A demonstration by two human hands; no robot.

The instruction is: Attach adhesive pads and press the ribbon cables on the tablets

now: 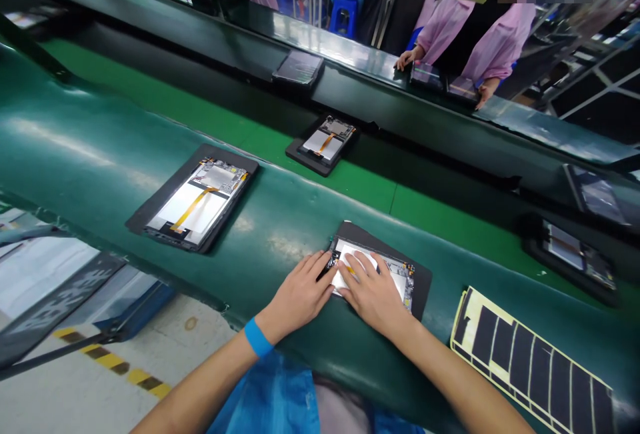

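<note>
An opened tablet (409, 279) lies on a dark pad (423, 294) on the green bench in front of me, its circuit board and white battery exposed. Across the battery rests my right hand (373, 287), fingers spread and lying flat, covering much of it. My left hand (300, 291) touches the tablet's left end with its fingers stretched out; the contact under the fingertips is partly hidden. To the right is a yellow backing sheet (493, 364) of black adhesive strips. Another opened tablet (207, 201), with an orange ribbon cable, sits on its own pad to the left.
Beyond the bench edge runs a green conveyor (400, 197) carrying an opened tablet (325, 141) and another at right (575, 254). A stacked device (299, 67) sits on the far ledge. Across it, a co-worker in pink sleeves (510, 37) handles dark tablets (463, 89).
</note>
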